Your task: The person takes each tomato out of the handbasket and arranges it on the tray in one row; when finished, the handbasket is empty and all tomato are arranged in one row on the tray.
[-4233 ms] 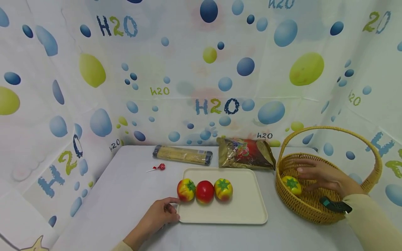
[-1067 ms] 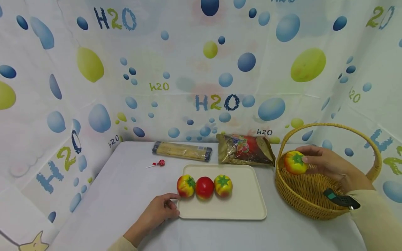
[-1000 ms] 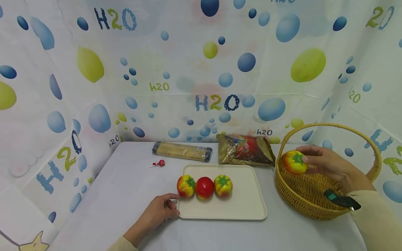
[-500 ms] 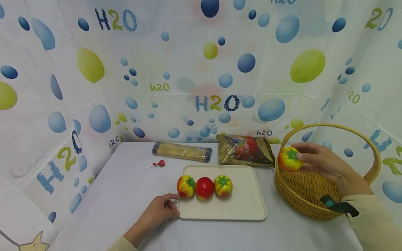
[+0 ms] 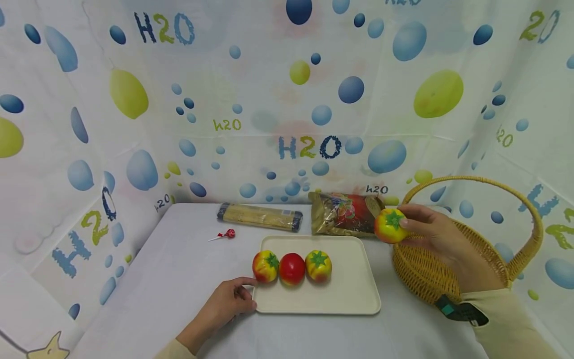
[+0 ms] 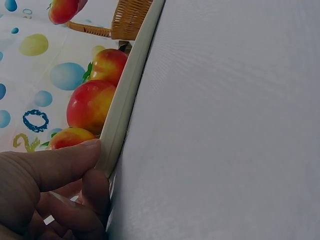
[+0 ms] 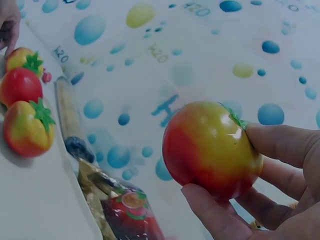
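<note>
My right hand (image 5: 441, 239) holds a yellow-and-red toy tomato (image 5: 389, 226) with a green star-shaped top, pinched between thumb and fingers. In the head view it is held up beside the left rim of the wicker basket (image 5: 421, 274); the right wrist view shows the tomato (image 7: 210, 150) whole. Three fruits sit in a row on the cream tray (image 5: 345, 294): a yellow-red tomato (image 5: 265, 266), a plain red one (image 5: 292, 269) and another yellow-red one (image 5: 319, 266). At the tray's left edge my left hand (image 5: 226, 304) grips the rim between thumb and curled finger.
Behind the tray lie a bundle of noodle-like sticks (image 5: 260, 217) in clear wrapping and a gold-and-red snack bag (image 5: 345, 214). A red lollipop (image 5: 229, 233) lies left of them. The basket's tall handle (image 5: 475, 178) arches over the right arm's side. Patterned curtains surround the table.
My right hand has taken the tomato out of the basket, lifted it and carried it left past the basket's rim. My left hand and the tray have stayed put.
</note>
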### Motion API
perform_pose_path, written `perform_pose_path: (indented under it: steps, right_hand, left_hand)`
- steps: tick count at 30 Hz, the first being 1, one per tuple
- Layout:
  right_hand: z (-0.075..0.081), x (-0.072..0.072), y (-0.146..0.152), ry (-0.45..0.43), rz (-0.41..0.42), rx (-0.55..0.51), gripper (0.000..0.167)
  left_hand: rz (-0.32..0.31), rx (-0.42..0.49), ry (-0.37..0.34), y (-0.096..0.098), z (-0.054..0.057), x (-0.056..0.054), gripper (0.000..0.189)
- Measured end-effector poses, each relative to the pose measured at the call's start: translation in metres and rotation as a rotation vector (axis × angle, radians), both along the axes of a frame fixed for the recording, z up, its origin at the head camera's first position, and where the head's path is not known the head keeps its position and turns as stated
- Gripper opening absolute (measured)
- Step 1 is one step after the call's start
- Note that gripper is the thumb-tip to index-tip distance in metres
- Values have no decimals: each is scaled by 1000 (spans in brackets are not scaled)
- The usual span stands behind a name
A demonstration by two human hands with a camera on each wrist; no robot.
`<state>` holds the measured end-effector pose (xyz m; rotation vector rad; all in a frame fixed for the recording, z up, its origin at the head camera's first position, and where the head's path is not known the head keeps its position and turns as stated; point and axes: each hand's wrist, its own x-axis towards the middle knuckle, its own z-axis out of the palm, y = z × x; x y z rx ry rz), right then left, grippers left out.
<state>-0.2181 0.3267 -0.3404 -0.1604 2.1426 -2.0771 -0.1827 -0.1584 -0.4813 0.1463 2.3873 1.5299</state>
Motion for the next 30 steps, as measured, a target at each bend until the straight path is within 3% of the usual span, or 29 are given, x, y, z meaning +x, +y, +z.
perform_pose_path:
  steps: [8, 30]
  right_hand:
    - [-9, 4, -19, -20, 9, 22, 28]
    - [-47, 2, -57, -130, -31, 55, 51]
  left_hand:
    - [-4, -15, 7, 1, 1, -2, 49]
    - [19, -38, -7, 1, 0, 0, 49]
